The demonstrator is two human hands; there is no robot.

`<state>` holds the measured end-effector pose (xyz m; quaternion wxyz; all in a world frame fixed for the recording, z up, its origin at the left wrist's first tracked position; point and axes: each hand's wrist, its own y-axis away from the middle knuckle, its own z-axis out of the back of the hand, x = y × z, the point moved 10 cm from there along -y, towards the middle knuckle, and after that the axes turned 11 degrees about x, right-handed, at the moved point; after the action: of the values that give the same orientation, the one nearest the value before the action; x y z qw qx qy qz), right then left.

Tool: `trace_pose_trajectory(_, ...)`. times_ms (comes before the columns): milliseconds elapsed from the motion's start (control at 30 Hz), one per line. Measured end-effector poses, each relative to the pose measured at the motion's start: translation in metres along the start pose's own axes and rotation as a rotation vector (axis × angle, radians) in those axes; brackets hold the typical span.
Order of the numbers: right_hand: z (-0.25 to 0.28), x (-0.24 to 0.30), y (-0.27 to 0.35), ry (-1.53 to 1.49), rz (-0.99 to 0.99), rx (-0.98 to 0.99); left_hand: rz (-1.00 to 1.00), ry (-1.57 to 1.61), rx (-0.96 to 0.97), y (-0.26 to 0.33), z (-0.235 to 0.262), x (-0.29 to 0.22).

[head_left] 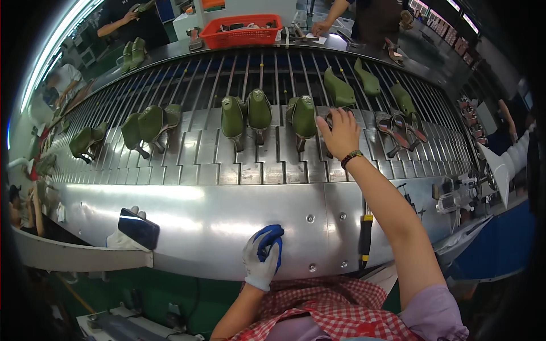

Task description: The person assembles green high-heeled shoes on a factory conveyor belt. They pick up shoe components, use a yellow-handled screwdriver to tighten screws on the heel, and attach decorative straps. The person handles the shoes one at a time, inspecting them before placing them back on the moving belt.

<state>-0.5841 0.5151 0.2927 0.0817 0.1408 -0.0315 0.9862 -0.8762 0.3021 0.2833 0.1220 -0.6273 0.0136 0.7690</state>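
My right hand (343,135), bare with a bracelet at the wrist, reaches over the slatted metal conveyor. Its fingers curve over a heeled sandal (330,117) that they mostly hide. Just left of it, a heeled shoe on a green last (303,116) stands on the slats. A bare green last (338,88) lies right beyond my fingertips. Near the bench's front edge, my left hand (263,257) is closed in a white and blue work glove. Whatever it may hold is hidden by the curled fingers.
More lasts with heeled shoes (232,118) stand along the conveyor. Sandals without lasts (398,129) lie at right. On the metal ledge are a phone (139,228) on a white glove and a yellow-black handled tool (365,241). A red basket (242,37) and other workers are across.
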Motion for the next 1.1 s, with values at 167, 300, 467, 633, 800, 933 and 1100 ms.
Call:
trace_pose_trajectory(167,-0.025,-0.055,0.012,0.016,-0.158,0.227,0.01,0.019,0.008,-0.002,-0.003,0.001)
trace_pose_trajectory(300,-0.029,-0.03,0.019,0.0,-0.007,0.303,-0.018,-0.046,0.002,-0.002,0.003,-0.004)
trace_pose_trajectory(467,-0.027,-0.036,-0.005,0.132,-0.029,0.252,-0.027,-0.102,0.027,-0.004,0.003,-0.003)
trace_pose_trajectory(633,-0.004,-0.037,-0.028,0.315,0.101,-0.005,0.018,-0.001,-0.008,-0.004,0.004,-0.002)
trace_pose_trajectory(800,-0.005,-0.002,-0.036,-0.641,-0.017,0.122,0.02,-0.048,0.007,-0.003,0.006,0.003)
trace_pose_trajectory(933,-0.006,0.032,-0.035,-0.422,0.036,0.063,-0.018,-0.12,0.03,-0.004,0.006,0.003)
trace_pose_trajectory(1100,-0.02,0.04,-0.036,-0.422,-0.088,0.225,0.038,-0.075,0.003,-0.003,0.012,0.0)
